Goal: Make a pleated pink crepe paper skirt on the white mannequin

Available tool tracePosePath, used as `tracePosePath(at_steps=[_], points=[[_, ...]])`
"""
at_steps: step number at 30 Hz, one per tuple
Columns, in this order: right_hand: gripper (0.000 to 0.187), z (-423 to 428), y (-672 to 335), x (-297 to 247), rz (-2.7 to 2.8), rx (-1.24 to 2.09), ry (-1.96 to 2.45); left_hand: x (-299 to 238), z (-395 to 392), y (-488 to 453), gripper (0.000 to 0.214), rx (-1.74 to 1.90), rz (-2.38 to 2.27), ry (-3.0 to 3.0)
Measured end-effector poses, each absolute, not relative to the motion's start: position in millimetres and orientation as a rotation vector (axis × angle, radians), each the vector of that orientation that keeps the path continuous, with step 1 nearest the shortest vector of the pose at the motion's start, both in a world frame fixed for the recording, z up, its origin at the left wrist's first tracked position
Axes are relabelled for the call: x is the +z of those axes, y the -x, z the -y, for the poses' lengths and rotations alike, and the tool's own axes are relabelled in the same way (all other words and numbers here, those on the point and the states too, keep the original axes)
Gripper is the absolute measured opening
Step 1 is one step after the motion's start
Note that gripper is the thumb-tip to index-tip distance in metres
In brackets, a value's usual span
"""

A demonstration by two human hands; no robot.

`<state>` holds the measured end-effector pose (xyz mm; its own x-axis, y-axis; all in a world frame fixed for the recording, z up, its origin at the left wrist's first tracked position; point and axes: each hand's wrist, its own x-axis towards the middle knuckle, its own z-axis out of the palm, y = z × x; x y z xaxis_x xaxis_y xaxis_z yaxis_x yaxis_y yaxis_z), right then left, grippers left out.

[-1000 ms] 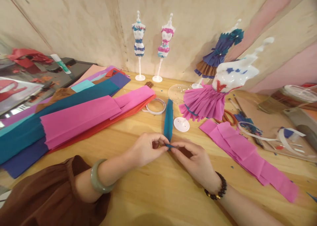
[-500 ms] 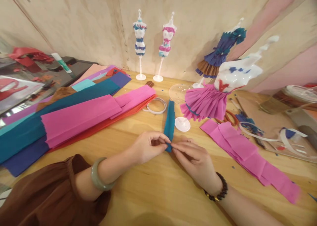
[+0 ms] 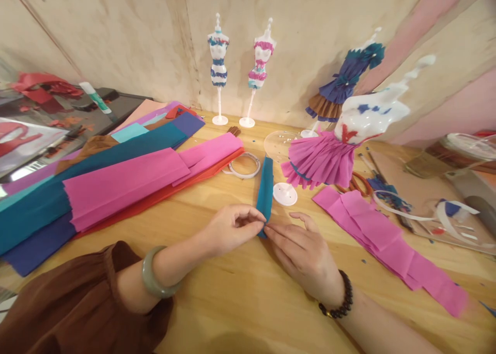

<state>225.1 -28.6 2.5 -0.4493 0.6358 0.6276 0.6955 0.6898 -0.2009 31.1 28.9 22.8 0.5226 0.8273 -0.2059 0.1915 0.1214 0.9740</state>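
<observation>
A narrow teal crepe paper strip [image 3: 265, 188] lies on the wooden table [image 3: 240, 302], running away from me. My left hand [image 3: 232, 230] pinches its near end between thumb and fingers. My right hand [image 3: 304, 250] rests beside that end with fingers stretched out flat, fingertips touching the strip's near end. Just behind stands a white mannequin [image 3: 364, 119] in a pink pleated paper skirt [image 3: 320, 160] on a round white base [image 3: 284, 194].
Long sheets of pink, teal, blue and red crepe paper [image 3: 116, 183] lie at left. A pink pleated strip [image 3: 391, 240] lies at right, with scissors [image 3: 358, 181] and tape behind it. A tape ring [image 3: 244, 165] and three dressed mannequins [image 3: 217, 59] stand by the wall.
My right hand has let go of the strip's end and flattened its fingers on the table. My left hand still pinches the strip.
</observation>
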Motion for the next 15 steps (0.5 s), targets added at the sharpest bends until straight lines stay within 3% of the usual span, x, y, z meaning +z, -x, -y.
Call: tracePosePath(at_steps=[7,15], points=[[0.033,31,-226,2,2.166,0.021,1.025,17,-29,-33,0.015,0.588,-0.977,-1.437],[0.032,31,-213,-4,1.637,0.738,1.185,9,-18,-30,0.038,0.887,-0.892,-1.910]])
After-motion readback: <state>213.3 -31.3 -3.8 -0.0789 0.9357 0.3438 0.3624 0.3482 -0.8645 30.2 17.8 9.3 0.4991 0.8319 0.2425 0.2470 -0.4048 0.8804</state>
